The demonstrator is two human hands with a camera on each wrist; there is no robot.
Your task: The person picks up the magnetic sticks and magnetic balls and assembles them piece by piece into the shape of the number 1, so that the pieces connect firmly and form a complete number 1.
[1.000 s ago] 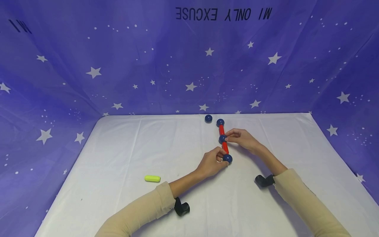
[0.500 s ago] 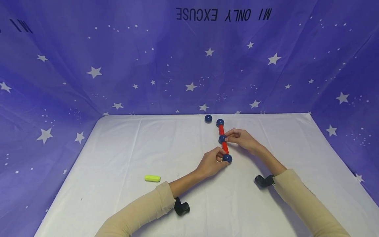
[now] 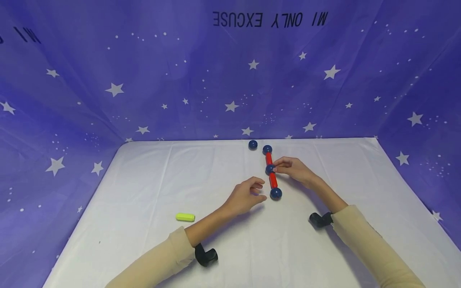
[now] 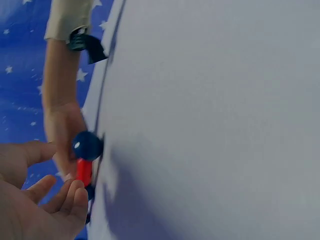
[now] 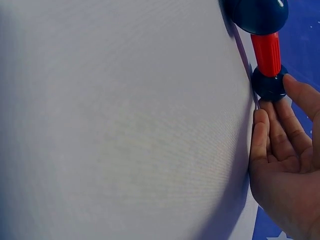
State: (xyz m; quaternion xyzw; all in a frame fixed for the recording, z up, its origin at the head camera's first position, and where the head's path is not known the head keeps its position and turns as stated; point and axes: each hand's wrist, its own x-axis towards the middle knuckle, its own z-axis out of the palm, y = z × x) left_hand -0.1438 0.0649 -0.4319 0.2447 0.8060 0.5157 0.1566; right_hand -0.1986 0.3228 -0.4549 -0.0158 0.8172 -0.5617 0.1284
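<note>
Three dark blue balls and two red rods form a straight chain on the white table. My right hand point(image 3: 293, 170) pinches the middle ball point(image 5: 269, 86) between thumb and fingers. The near ball point(image 3: 275, 194) joins the lower red rod point(image 3: 273, 180), and the far ball point(image 3: 267, 149) tops the upper red rod point(image 3: 269, 158). Just left of the near ball, my left hand point(image 3: 245, 196) holds nothing, its thumb and fingers parted. In the left wrist view those fingers overlap the lower part of the chain.
A separate blue ball point(image 3: 253, 145) lies at the table's back edge, left of the chain. A yellow-green rod point(image 3: 185, 217) lies left of my left forearm. Behind the white table point(image 3: 144, 192) hangs a purple star-printed cloth point(image 3: 201, 80).
My left hand has let go of the near ball and drawn back to the left, its fingers spreading. The right hand stays at the middle ball.
</note>
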